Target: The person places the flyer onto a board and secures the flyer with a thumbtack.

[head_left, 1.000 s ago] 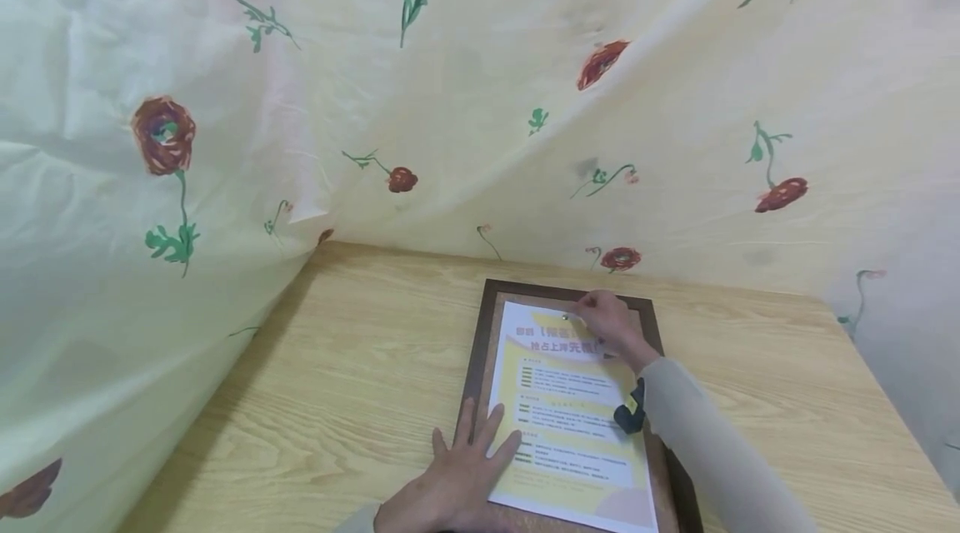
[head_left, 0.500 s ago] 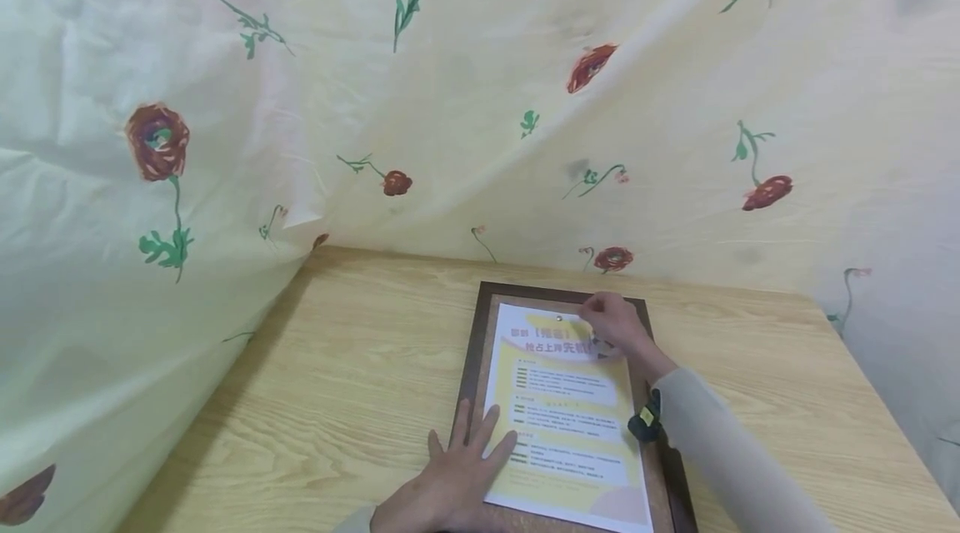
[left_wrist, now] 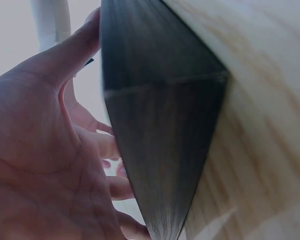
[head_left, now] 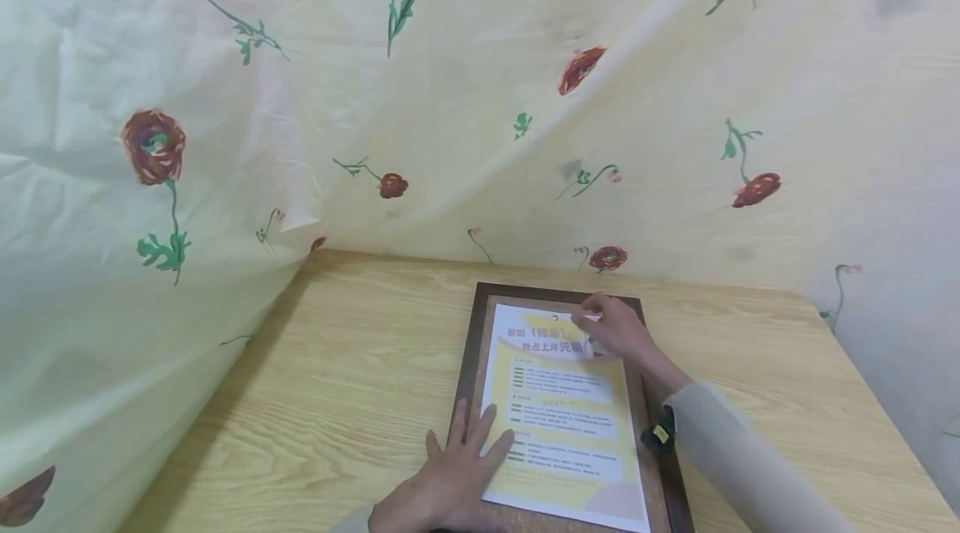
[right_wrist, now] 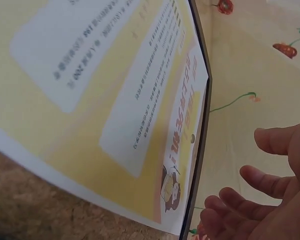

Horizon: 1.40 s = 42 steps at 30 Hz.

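A framed cork board (head_left: 654,475) with a dark wooden rim lies on the table, bearing a yellow and white printed sheet (head_left: 562,479). One small shiny pushpin (head_left: 555,317) sits in the sheet near its top edge; the right wrist view shows this pushpin (right_wrist: 192,138) too. My left hand (head_left: 442,483) rests with spread fingers over the board's lower left side, fingertips on the rim and sheet. In the left wrist view its palm faces the dark frame's corner (left_wrist: 165,85). My right hand (head_left: 618,331) hovers by the sheet's upper right, fingers loosely bent, thumb apart, nothing between them.
The light wood-grain table (head_left: 360,350) extends to both sides of the board. A cream cloth with red flowers (head_left: 450,100) hangs behind the table and along its left. A black strap with a yellow mark (head_left: 660,433) is on the right wrist.
My right hand has come off the pushpin and shifted to its right, its fingers loosening. The pushpin now shows fully. My left hand stays on the board; the view has shifted slightly.
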Each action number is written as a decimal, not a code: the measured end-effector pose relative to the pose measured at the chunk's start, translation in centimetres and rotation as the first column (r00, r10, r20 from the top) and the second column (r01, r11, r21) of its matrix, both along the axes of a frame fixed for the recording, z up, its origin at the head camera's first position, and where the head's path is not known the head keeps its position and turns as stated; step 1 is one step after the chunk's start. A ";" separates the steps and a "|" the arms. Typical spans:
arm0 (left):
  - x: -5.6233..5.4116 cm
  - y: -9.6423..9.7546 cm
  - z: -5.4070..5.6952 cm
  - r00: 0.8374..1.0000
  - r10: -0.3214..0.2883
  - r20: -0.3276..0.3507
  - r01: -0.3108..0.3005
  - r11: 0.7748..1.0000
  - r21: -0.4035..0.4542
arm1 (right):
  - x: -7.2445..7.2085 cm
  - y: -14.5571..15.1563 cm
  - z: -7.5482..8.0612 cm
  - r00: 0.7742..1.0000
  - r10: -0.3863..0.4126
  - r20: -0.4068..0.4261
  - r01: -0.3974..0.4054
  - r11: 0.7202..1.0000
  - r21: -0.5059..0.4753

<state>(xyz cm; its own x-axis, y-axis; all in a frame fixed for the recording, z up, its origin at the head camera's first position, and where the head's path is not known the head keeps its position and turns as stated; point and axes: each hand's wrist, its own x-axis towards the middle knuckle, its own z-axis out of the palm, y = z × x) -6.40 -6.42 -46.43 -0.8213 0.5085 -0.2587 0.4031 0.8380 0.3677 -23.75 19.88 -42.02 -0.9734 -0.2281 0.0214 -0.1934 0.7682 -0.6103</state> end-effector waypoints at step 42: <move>0.1 -1.2 0.7 0.999 0.045 -0.027 -0.042 0.996 0.083 | 7.4 2.8 -0.1 0.937 0.120 -0.328 -0.062 0.981 0.181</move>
